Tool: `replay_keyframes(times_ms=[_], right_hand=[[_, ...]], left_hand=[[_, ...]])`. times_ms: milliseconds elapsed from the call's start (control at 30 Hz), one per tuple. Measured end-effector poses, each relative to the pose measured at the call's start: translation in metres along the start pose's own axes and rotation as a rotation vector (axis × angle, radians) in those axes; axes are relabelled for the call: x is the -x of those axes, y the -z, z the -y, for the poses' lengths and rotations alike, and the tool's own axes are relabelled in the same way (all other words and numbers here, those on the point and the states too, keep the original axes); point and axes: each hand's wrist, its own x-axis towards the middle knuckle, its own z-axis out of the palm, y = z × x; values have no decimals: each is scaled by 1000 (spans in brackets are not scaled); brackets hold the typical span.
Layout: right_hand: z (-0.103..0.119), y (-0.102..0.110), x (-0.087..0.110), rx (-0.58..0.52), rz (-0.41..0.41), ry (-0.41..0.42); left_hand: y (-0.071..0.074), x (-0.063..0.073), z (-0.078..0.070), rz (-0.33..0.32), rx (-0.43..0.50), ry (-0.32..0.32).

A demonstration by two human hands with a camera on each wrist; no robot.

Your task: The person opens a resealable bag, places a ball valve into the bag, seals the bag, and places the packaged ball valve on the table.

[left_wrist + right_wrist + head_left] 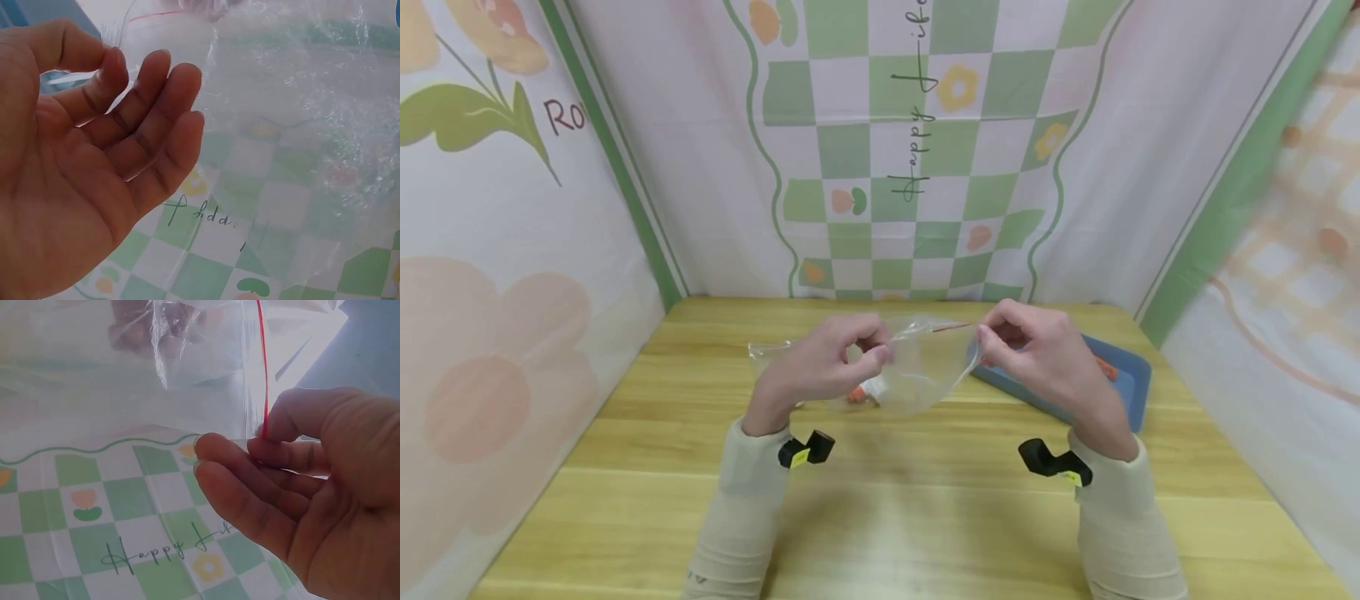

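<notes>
A clear plastic zip bag (917,379) with a red line along its mouth is stretched between both hands above the table. My left hand (827,358) pinches the bag's edge between thumb and index finger; in the left wrist view the other fingers (178,94) are loosely bent. At the far end of the red zip strip (264,369), my right hand (1048,354) pinches the bag's corner with thumb and forefinger. Through or beneath the bag shows a small orange and white item (867,390), its kind unclear. Clear plastic (763,354) also shows left of the left hand.
On the right of the wooden table (887,517), partly behind my right hand, stands a blue tray (1138,396) with an orange item (1105,367) in it. A patterned cloth (902,150) hangs behind the table, with more cloth at both sides.
</notes>
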Motion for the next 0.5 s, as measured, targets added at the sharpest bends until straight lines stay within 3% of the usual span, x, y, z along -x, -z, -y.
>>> replay_keyframes(times_ms=[333, 500], right_hand=[[-3, -4, -2, 183, 7, 37], [4, -13, -3, 188, 45, 63]], left_hand=[[3, 1, -2, 47, -63, 47], [0, 0, -4, 28, -69, 46]])
